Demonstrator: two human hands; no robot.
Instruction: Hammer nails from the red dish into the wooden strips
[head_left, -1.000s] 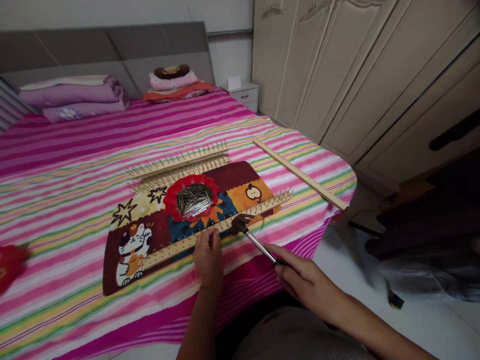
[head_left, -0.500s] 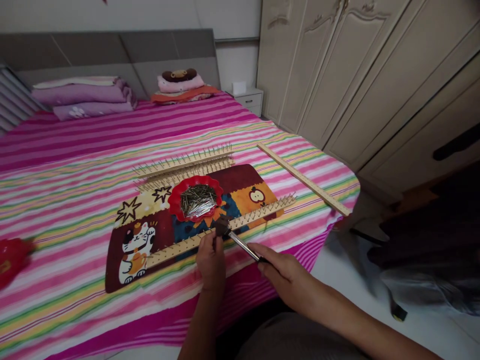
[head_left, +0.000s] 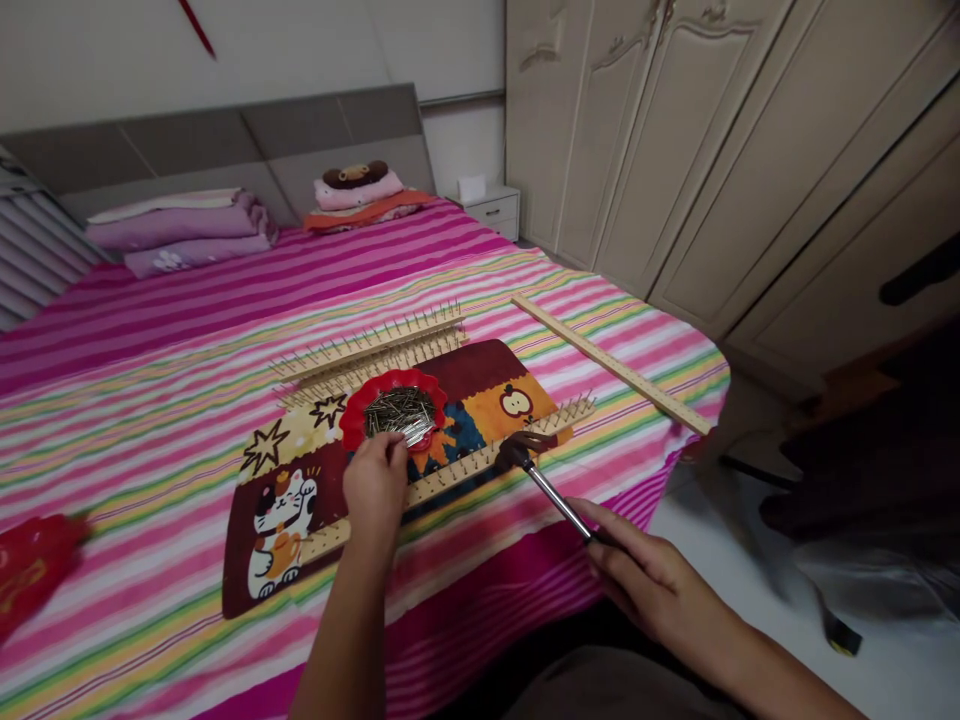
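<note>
My right hand grips the handle of a hammer with a metal shaft. The hammer's dark head is over the right part of a wooden strip with nails standing up along it. My left hand is at the near edge of a red scalloped bowl, thumb and fingers drawn together. Whether anything is between those fingertips is too small to make out. Inside the bowl lies a heap of nails. Strip and bowl rest on a patterned mat with a cat picture.
Behind the bowl, nail-studded wooden strips lie on the striped bed. A long wooden strip is to the right. At the left edge is a red object. Folded bedding sits by the headboard; wardrobes stand at right.
My left hand has left the wooden strip and moved up and left to the bowl. My right hand has drawn the hammer to the right, away from where the left fingers were.
</note>
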